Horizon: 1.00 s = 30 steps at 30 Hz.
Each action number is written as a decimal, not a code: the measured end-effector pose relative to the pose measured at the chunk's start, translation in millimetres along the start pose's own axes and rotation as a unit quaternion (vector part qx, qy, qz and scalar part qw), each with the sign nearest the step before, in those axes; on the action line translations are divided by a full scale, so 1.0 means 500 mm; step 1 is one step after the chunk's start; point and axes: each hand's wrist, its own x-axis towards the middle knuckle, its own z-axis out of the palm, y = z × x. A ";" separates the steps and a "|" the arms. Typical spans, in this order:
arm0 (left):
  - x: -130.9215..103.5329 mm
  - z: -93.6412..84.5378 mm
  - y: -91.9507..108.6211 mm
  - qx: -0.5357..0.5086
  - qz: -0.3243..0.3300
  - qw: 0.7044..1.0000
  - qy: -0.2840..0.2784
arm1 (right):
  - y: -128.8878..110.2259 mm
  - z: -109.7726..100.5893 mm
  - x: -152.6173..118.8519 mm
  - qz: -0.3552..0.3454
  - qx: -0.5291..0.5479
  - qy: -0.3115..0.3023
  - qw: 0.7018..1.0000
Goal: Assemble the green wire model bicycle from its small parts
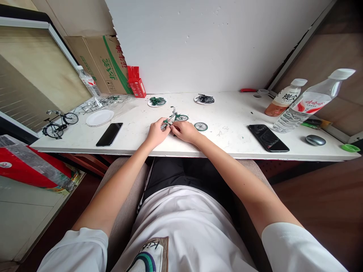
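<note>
Left hand (pixel 155 133) pinches the green bike frame (pixel 176 116) at mid-table; right hand (pixel 184 131) grips what looks like a small tool against it. Brace both wrists on the table (pixel 227 145), loose wheel (pixel 201 126) within reach

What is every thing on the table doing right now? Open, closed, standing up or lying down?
Left hand: gripping the green model bike.
Right hand: pinching the same bike.
Green model bike: upright, one wheel missing.
Loose green wheel: lying flat.
Black model bike: standing, complete.
Two phones: screens dark.
Clear bottle: capped.
Tea bottle: capped.
White plate: flat.
</note>
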 end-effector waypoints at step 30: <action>0.003 0.003 -0.012 -0.003 0.017 1.000 0.006 | 0.005 0.006 0.002 0.003 -0.005 0.003 1.000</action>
